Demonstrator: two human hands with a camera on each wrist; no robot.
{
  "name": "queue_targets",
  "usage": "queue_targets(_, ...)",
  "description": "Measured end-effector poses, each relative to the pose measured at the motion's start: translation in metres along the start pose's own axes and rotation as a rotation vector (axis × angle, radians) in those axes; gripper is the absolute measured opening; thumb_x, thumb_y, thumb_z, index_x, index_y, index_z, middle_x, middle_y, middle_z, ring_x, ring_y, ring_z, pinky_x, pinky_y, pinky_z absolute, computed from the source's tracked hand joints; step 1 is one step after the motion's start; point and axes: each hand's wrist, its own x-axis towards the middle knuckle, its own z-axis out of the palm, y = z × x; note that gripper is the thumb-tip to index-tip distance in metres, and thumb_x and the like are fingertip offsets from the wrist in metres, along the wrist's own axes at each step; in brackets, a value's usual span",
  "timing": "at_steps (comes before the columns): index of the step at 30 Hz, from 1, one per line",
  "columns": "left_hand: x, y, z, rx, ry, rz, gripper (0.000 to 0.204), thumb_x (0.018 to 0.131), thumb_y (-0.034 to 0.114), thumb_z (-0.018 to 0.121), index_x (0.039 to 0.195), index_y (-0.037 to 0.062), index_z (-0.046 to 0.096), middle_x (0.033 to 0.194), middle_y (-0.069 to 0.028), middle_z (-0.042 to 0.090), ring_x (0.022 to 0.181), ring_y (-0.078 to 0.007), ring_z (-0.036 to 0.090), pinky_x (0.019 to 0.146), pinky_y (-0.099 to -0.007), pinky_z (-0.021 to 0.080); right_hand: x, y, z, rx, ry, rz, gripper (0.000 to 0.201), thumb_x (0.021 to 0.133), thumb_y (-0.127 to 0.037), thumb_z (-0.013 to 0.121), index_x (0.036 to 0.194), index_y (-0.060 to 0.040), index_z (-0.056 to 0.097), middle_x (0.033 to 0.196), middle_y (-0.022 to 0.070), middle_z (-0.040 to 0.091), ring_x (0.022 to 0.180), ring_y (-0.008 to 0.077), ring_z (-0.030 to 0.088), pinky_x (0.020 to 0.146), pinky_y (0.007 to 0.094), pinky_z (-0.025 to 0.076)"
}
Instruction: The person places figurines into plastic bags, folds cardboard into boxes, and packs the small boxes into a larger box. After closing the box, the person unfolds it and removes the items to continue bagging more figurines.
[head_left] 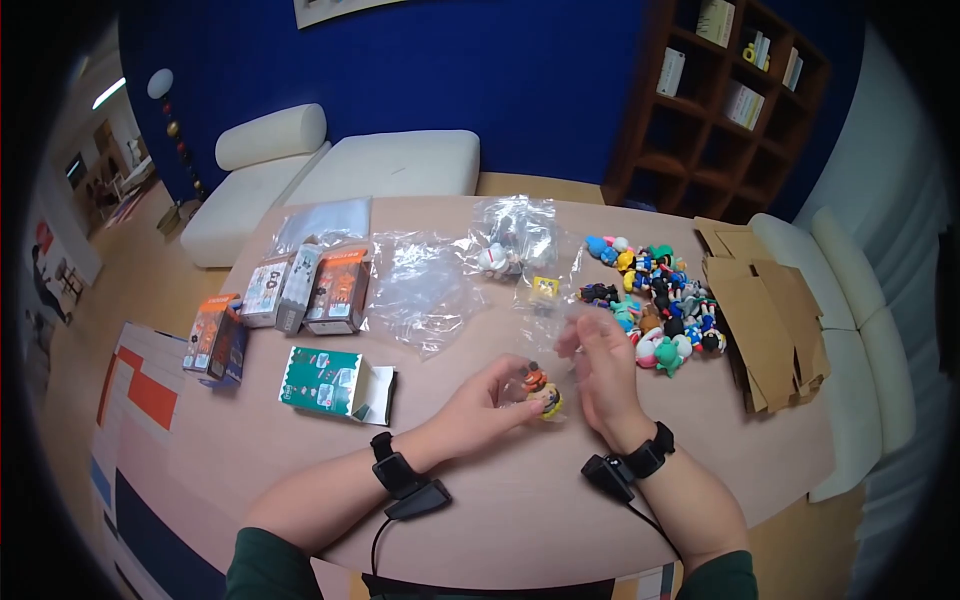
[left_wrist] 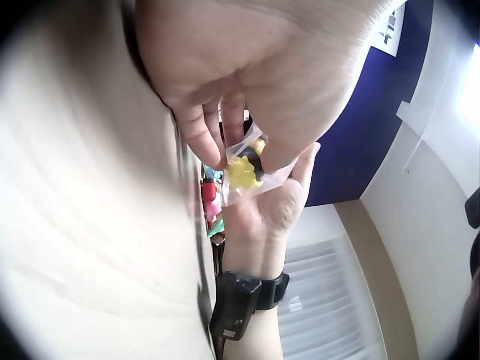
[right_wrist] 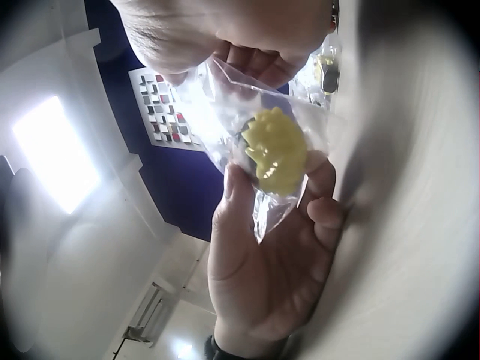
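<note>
My left hand (head_left: pixel 475 415) pinches a small clear bag between thumb and fingers. Inside it is a figure (head_left: pixel 547 398) with yellow and orange-red parts; its yellow spiky part (right_wrist: pixel 279 150) shows through the plastic in the right wrist view. Close on the right is my right hand (head_left: pixel 605 375), its fingers loosely bent beside the bag's upper part and its thumb apart from them. Plastic overlaps those fingers in the right wrist view, and whether they grip it is unclear. The left wrist view shows the bagged figure (left_wrist: pixel 245 172) between both hands.
Several loose figures (head_left: pixel 665 300) lie right of the hands, beside flattened cardboard (head_left: pixel 770 310). Clear bags (head_left: pixel 425 290) and a bagged white figure (head_left: pixel 497 262) are farther back. At left are a green box (head_left: pixel 322 380) and several orange and grey boxes (head_left: pixel 338 290).
</note>
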Motion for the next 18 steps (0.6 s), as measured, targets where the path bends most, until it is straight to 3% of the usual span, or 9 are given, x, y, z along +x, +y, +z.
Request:
queue_targets(7,0.0008,-0.0063,-0.0044,0.093,-0.026,-0.019,0.041,0.097,0.017,0.072,0.13,0.0021,0.052,0.115,-0.0036,0.064,0.105,-0.0091,0.061,0.09,-0.0266,0.051,0.001,-0.0083,-0.0003,-0.028,-0.042,0.005,0.018,0.1,-0.02,0.067,0.102,-0.0029,0.068,0.083,0.0035,0.066,0.081,0.0114,0.061,0.076,0.0271,0.047)
queue_targets(9,0.0005,-0.0038,-0.0035,0.08,-0.03,-0.031,0.042,0.096,0.017,0.073,0.13,0.0022,0.052,0.115,-0.0032,0.064,0.105,-0.009,0.061,0.089,-0.0262,0.051,0.0012,-0.009,0.0,-0.052,0.02,0.003,0.016,0.099,-0.018,0.067,0.099,-0.0024,0.069,0.081,0.0034,0.066,0.079,0.0112,0.061,0.076,0.0271,0.047)
queue_targets(12,0.0,-0.0005,-0.0014,0.055,-0.014,-0.013,0.034,0.097,0.014,0.071,0.124,0.0041,0.054,0.11,-0.0017,0.064,0.102,-0.0074,0.061,0.089,-0.0257,0.049,0.0032,-0.0071,-0.0036,-0.063,0.039,-0.035,0.012,0.101,-0.015,0.063,0.098,-0.0043,0.066,0.081,0.002,0.063,0.078,0.0108,0.06,0.075,0.0268,0.049)
queue_targets(15,0.0004,-0.0017,-0.0026,0.131,0.001,-0.011,0.033,0.097,0.015,0.072,0.123,0.0044,0.056,0.107,-0.0004,0.064,0.098,-0.0067,0.06,0.087,-0.0248,0.048,0.0045,-0.0053,-0.0063,-0.04,0.046,-0.092,0.015,0.099,-0.017,0.066,0.098,-0.0028,0.068,0.081,0.0033,0.066,0.078,0.011,0.061,0.073,0.027,0.048)
queue_targets(18,0.0011,-0.0053,-0.0047,0.129,0.009,0.019,0.031,0.096,0.016,0.072,0.121,0.0045,0.057,0.103,0.0006,0.064,0.094,-0.0061,0.058,0.085,-0.0243,0.047,0.0025,-0.0085,-0.0021,0.001,-0.001,-0.048,0.016,0.1,-0.019,0.066,0.099,-0.0032,0.068,0.082,0.0032,0.067,0.079,0.0109,0.061,0.073,0.0265,0.048)
